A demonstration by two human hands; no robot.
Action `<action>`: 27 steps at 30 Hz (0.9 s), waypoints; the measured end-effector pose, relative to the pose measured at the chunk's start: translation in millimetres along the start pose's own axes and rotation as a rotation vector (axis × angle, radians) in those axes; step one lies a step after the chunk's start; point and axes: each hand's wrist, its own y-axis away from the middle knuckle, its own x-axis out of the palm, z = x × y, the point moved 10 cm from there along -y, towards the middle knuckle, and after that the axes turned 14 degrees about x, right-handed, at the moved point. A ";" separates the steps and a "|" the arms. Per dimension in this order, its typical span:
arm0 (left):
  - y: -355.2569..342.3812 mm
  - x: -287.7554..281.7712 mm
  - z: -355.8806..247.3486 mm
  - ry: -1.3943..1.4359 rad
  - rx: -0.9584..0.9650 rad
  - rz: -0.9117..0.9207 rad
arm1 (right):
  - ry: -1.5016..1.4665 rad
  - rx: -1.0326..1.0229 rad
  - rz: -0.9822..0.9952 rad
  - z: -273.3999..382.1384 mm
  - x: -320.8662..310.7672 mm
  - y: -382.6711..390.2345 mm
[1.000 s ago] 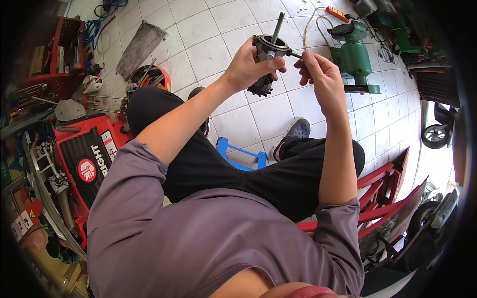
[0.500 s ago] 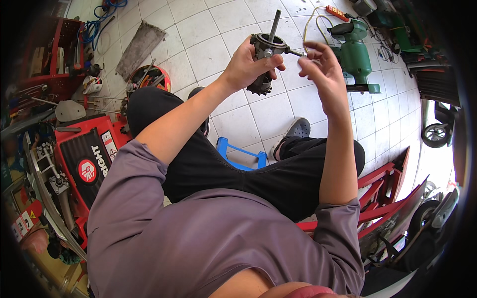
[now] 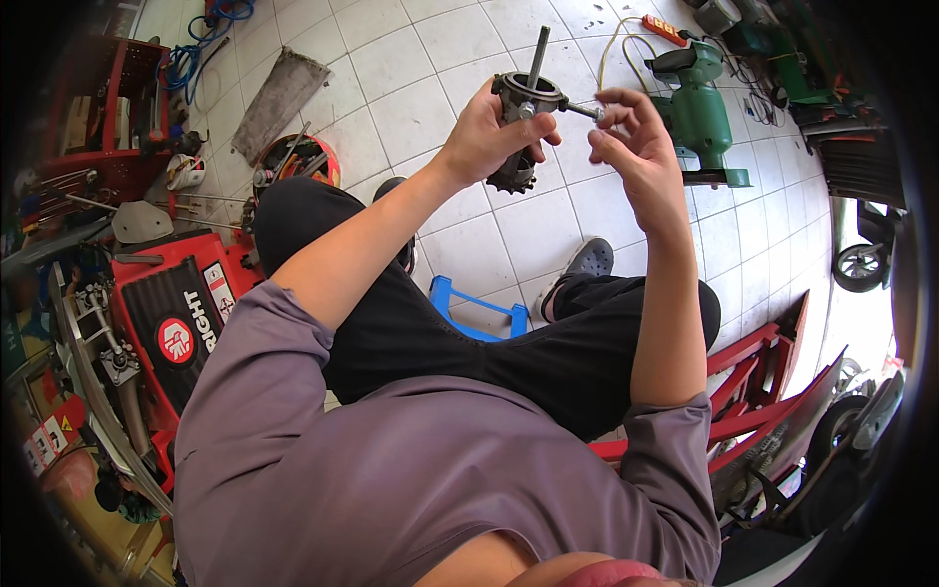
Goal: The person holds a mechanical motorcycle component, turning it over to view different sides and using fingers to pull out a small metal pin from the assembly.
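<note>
White-tiled floor (image 3: 460,233) lies below the dark metal housing (image 3: 511,174) clasped in my left hand (image 3: 489,137); its side rod (image 3: 581,108) already juts right, my right hand (image 3: 641,147) loosely spread beside it (what remains, I can't tell).

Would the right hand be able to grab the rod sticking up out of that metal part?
Probably yes: the rod looks bare at its top, the left hand grips the metal part lower down, and the right hand is open close by.
</note>
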 end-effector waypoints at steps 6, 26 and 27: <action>-1.2 -0.6 0.3 -0.037 -0.008 0.011 | 0.046 0.223 0.001 -14.6 -5.9 -7.8; -0.3 -2.5 1.6 -0.043 -0.018 0.013 | 0.011 0.199 -0.068 -16.0 -13.4 -8.1; -0.2 -2.3 1.1 -0.040 -0.012 0.007 | 0.012 0.268 -0.024 -24.6 -11.3 -9.4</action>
